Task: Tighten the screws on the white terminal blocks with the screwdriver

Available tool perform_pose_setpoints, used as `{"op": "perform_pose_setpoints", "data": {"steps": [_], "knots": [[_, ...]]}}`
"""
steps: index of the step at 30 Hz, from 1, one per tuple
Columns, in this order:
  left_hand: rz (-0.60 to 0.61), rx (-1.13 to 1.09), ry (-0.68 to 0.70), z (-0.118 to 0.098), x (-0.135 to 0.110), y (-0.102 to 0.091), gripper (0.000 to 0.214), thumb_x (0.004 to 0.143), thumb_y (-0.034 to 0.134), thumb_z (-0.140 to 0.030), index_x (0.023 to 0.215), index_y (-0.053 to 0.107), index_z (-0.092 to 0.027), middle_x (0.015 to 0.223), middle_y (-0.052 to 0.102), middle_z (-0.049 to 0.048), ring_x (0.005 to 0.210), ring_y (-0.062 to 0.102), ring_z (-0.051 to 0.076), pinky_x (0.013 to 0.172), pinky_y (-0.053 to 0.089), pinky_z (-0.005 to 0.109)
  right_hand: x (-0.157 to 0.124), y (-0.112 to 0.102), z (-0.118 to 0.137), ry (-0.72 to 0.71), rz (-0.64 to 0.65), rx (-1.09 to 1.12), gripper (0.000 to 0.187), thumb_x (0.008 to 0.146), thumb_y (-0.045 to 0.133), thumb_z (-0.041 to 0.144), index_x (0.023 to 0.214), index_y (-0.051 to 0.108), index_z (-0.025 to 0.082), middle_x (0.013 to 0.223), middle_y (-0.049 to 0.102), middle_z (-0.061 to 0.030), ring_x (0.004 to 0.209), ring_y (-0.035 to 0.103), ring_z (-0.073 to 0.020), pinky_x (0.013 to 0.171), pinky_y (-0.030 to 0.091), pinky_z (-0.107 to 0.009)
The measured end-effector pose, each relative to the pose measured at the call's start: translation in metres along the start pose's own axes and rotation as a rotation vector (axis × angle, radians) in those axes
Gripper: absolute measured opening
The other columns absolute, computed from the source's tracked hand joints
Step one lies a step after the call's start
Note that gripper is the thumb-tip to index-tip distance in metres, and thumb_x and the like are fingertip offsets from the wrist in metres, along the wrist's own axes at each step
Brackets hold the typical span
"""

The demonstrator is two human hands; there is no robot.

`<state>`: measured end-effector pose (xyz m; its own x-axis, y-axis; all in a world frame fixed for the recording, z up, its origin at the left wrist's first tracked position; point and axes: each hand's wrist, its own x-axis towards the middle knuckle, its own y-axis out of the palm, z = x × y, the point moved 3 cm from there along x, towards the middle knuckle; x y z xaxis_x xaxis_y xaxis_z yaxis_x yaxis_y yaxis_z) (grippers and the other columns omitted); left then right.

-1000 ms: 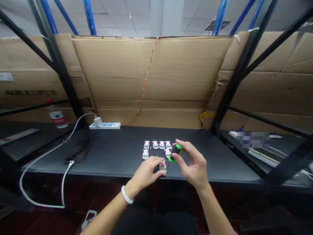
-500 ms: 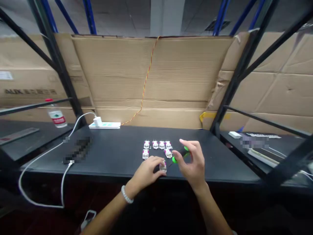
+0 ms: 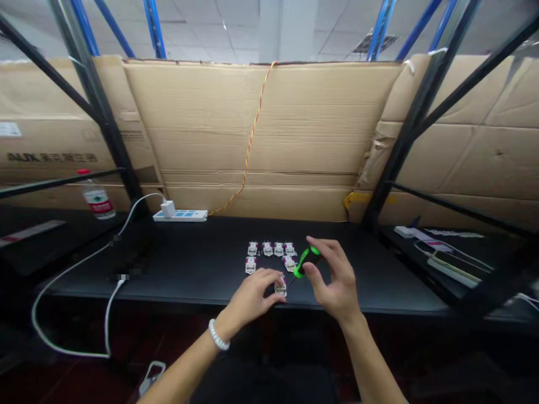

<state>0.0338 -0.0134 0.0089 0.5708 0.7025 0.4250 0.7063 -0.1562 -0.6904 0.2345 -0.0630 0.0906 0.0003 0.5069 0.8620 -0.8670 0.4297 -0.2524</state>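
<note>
screwdriver (image 3: pixel 306 261) has tipped more upright since a moment ago, right hand (image 3: pixel 334 278) pinching its handle; left hand (image 3: pixel 252 294) fingers clamped on small white part (image 3: pixel 280 287)

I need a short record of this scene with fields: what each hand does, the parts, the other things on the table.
left hand: presses a small white part on the table
right hand: holds a black-green screwdriver
other parts: row of four, two more nearer
power strip: far left, white cable plugged in
bottle: left
</note>
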Motion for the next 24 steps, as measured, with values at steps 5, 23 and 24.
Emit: {"op": "perform_pose_setpoints", "data": {"steps": [5, 23, 24], "knots": [[0.020, -0.055, -0.003, 0.005, 0.001, -0.003, 0.018, 0.085, 0.090, -0.024, 0.099, 0.079, -0.022, 0.132, 0.077, 0.0068, 0.120, 0.070, 0.028, 0.109, 0.052, 0.040, -0.004, 0.006, -0.002, 0.081, 0.095, 0.170, 0.041, 0.106, 0.060, 0.023, 0.146, 0.062, 0.031, 0.124, 0.073, -0.0101, 0.109, 0.073, -0.0238, 0.094, 0.064, -0.043], [0.073, -0.144, -0.085, 0.008, 0.005, -0.009, 0.015, 0.089, 0.082, -0.019, 0.102, 0.086, -0.026, 0.132, 0.079, 0.0052, 0.118, 0.072, 0.025, 0.090, 0.060, 0.032, -0.006, 0.008, -0.003, 0.092, -0.025, 0.102, 0.034, 0.098, 0.074, 0.023, 0.131, 0.071, 0.029, 0.112, 0.067, -0.0059, 0.089, 0.070, -0.0176, 0.081, 0.063, -0.034], [0.069, -0.143, -0.083, 0.008, 0.005, -0.009, 0.015, 0.090, 0.081, -0.019, 0.102, 0.086, -0.026, 0.132, 0.079, 0.0053, 0.118, 0.072, 0.025, 0.090, 0.060, 0.032, -0.005, 0.009, -0.002, 0.080, -0.012, 0.085, 0.034, 0.098, 0.073, 0.023, 0.132, 0.070, 0.029, 0.113, 0.066, -0.0062, 0.088, 0.069, -0.0171, 0.080, 0.063, -0.034]]}}
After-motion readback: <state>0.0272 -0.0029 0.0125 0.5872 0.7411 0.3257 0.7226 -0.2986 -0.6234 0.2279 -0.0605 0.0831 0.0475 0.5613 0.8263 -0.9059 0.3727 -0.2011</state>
